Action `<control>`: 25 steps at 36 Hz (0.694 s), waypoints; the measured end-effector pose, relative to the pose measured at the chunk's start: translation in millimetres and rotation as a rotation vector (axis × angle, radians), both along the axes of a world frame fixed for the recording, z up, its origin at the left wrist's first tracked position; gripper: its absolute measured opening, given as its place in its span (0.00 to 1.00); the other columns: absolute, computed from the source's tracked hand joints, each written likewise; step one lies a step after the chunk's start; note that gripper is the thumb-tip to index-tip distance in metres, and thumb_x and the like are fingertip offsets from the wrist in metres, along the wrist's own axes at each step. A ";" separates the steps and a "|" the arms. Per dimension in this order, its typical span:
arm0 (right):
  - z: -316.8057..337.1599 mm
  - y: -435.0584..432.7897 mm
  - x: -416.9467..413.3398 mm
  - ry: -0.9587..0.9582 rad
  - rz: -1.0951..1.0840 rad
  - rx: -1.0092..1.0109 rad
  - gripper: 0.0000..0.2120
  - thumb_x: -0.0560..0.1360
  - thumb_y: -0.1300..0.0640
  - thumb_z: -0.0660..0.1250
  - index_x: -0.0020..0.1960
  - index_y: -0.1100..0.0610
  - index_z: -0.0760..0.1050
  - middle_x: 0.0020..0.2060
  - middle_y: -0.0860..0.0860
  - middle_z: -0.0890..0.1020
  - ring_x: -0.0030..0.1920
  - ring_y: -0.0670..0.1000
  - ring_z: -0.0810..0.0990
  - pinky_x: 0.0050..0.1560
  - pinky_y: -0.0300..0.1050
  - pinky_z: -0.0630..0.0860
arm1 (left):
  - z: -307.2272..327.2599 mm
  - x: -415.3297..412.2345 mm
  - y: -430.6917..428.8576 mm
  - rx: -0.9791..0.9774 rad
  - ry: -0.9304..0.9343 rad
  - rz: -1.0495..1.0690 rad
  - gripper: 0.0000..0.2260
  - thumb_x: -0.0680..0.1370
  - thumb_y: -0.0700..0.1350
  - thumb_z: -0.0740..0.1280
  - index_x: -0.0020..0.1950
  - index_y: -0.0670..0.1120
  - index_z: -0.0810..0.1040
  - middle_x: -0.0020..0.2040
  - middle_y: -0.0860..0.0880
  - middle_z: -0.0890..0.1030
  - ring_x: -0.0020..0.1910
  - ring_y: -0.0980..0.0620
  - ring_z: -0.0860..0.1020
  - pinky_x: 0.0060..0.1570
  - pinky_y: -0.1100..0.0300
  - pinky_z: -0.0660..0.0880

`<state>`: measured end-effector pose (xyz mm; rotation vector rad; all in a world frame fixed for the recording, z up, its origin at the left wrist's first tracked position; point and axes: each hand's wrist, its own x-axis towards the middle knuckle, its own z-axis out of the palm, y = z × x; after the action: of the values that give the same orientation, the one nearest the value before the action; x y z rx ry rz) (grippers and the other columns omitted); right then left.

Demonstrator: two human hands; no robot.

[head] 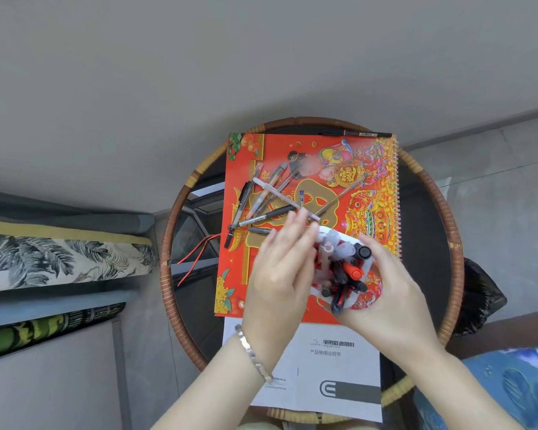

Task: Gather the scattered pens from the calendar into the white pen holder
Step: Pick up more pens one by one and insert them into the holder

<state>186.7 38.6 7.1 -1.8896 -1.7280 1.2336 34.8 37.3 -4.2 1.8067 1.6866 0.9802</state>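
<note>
A red and gold spiral-bound calendar [323, 156] lies on a round table. Several pens [261, 203] are scattered in a heap on its left half. A thin stick-like pen [343, 192] lies slanted at its middle, and a black pen [357, 134] rests along its far edge. My right hand [395, 302] grips the white pen holder [370, 267] over the calendar's near right corner; it is tilted and packed with black and red pens. My left hand [280, 274] is just left of the holder, fingertips pinching a long white pen [274, 190] that points away to the far left.
The table has a rattan rim [165, 243] and a dark glass top. A white printed booklet [333, 367] lies under the calendar's near edge. Red cords [199, 259] trail off the calendar's left side. A black bag [479, 293] sits to the right, patterned cushions [59, 259] to the left.
</note>
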 end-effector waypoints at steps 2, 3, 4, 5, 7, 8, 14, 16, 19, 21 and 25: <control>-2.1 3.9 -3.1 0.002 -0.002 0.006 0.43 0.56 0.53 0.79 0.68 0.47 0.66 0.62 0.41 0.73 0.63 0.41 0.70 0.59 0.38 0.67 | 1.6 0.4 8.8 -0.078 -0.040 0.051 0.17 0.79 0.43 0.57 0.68 0.43 0.69 0.69 0.51 0.67 0.71 0.53 0.65 0.67 0.48 0.66; -4.3 6.1 -4.4 0.013 -0.026 0.005 0.43 0.56 0.53 0.79 0.68 0.48 0.67 0.63 0.43 0.75 0.63 0.42 0.71 0.59 0.40 0.69 | 4.3 2.0 12.5 -0.124 -0.059 0.032 0.18 0.80 0.45 0.56 0.69 0.43 0.68 0.70 0.52 0.66 0.72 0.55 0.63 0.68 0.50 0.65; -6.5 8.5 -5.0 0.028 -0.058 0.002 0.42 0.55 0.53 0.78 0.67 0.48 0.67 0.62 0.44 0.76 0.63 0.44 0.73 0.60 0.42 0.71 | 7.8 4.1 15.3 -0.172 -0.076 -0.011 0.19 0.80 0.48 0.55 0.70 0.44 0.66 0.71 0.54 0.63 0.72 0.57 0.61 0.70 0.52 0.63; -8.4 11.1 -5.1 0.042 -0.093 -0.002 0.42 0.55 0.52 0.78 0.67 0.48 0.67 0.61 0.45 0.77 0.62 0.46 0.74 0.60 0.44 0.72 | 11.0 6.0 17.2 -0.221 -0.095 -0.075 0.21 0.80 0.52 0.52 0.71 0.45 0.65 0.72 0.56 0.61 0.73 0.59 0.59 0.71 0.55 0.61; -14.2 15.5 -1.8 0.051 -0.146 -0.009 0.42 0.56 0.53 0.79 0.67 0.47 0.67 0.60 0.46 0.77 0.61 0.47 0.76 0.59 0.46 0.73 | 15.0 6.9 20.3 -0.329 -0.128 -0.205 0.25 0.79 0.57 0.48 0.72 0.48 0.63 0.72 0.60 0.57 0.74 0.62 0.54 0.73 0.60 0.54; -16.3 16.8 1.2 0.047 -0.159 -0.006 0.42 0.56 0.52 0.80 0.66 0.46 0.67 0.60 0.46 0.77 0.61 0.48 0.76 0.59 0.49 0.74 | 15.8 5.1 23.0 -0.378 -0.127 -0.244 0.25 0.79 0.58 0.47 0.72 0.50 0.62 0.72 0.62 0.56 0.74 0.64 0.52 0.74 0.61 0.51; -23.2 26.2 13.7 0.036 -0.212 -0.042 0.40 0.54 0.47 0.81 0.62 0.44 0.68 0.57 0.44 0.79 0.58 0.48 0.78 0.57 0.53 0.76 | -7.4 -26.0 47.2 -0.438 -0.280 0.004 0.16 0.80 0.49 0.54 0.69 0.56 0.65 0.67 0.61 0.67 0.66 0.75 0.61 0.67 0.72 0.59; -24.4 26.1 17.5 0.022 -0.215 -0.051 0.41 0.54 0.47 0.81 0.64 0.44 0.67 0.58 0.45 0.79 0.59 0.49 0.77 0.58 0.54 0.75 | -29.3 -40.3 53.3 -0.480 -0.107 0.132 0.18 0.79 0.44 0.61 0.69 0.52 0.67 0.66 0.59 0.70 0.64 0.68 0.67 0.66 0.65 0.64; -25.2 26.9 19.7 0.017 -0.214 -0.087 0.46 0.53 0.45 0.79 0.67 0.43 0.64 0.62 0.45 0.76 0.63 0.49 0.75 0.61 0.55 0.74 | -64.0 -58.5 62.0 -0.588 0.213 0.173 0.20 0.76 0.44 0.66 0.67 0.45 0.69 0.64 0.47 0.76 0.63 0.48 0.73 0.63 0.51 0.70; -24.1 25.7 19.9 0.025 -0.215 -0.099 0.46 0.51 0.42 0.78 0.66 0.43 0.64 0.62 0.44 0.76 0.62 0.49 0.75 0.61 0.55 0.73 | -81.7 -63.3 62.9 -0.667 0.387 0.115 0.19 0.75 0.47 0.68 0.65 0.47 0.71 0.60 0.47 0.77 0.61 0.45 0.74 0.62 0.49 0.67; -24.6 19.9 21.0 0.025 -0.197 -0.131 0.44 0.53 0.51 0.80 0.66 0.41 0.65 0.60 0.44 0.77 0.61 0.49 0.76 0.60 0.53 0.74 | -98.4 -63.4 57.6 -0.716 0.547 0.038 0.15 0.75 0.51 0.67 0.60 0.48 0.73 0.56 0.48 0.76 0.59 0.46 0.72 0.60 0.51 0.63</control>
<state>207.7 58.5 -17.5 -2.0523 -1.4392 1.3150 -28.7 94.9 -102.6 1.5985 2.0260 -0.1641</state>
